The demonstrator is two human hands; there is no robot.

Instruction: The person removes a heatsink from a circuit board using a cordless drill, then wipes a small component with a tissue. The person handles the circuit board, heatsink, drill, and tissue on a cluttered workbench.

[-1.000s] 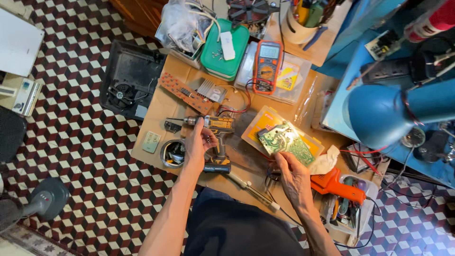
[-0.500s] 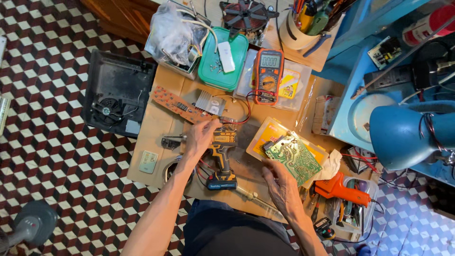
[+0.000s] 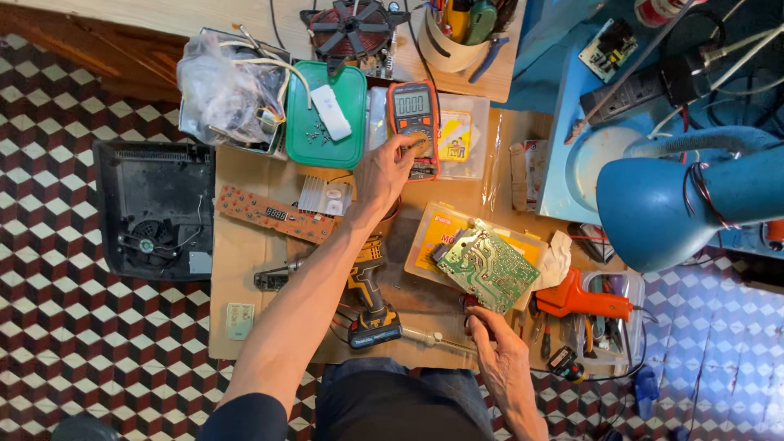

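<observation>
Now the left hand (image 3: 384,175) is stretched out far across the counter (image 3: 245,253). Its fingers (image 3: 406,145) touch the round dial of the orange multimeter (image 3: 414,124), and they curl loosely and do not squeeze anything. The multimeter lies flat at the far side, just right of a green plastic lid (image 3: 327,118) with small screws and a white block on it.

Close to the body, the right hand (image 3: 494,347) sits at the near edge. Its fingers are pinched shut on a small dark thing with a bit of red, too small to tell what it is. Just beyond this hand lies a green circuit board (image 3: 487,265), tilted on top of a yellow box (image 3: 433,233).

Under the left arm is a yellow and black cordless drill (image 3: 369,302). A long brown board with buttons (image 3: 269,214) lies to the left of it. An orange glue gun (image 3: 581,298) lies to the right of the green board. A blue desk lamp (image 3: 686,196) hangs over the right side. On the checkered floor (image 3: 73,327), to the left, sits a black case with a fan (image 3: 155,211).
</observation>
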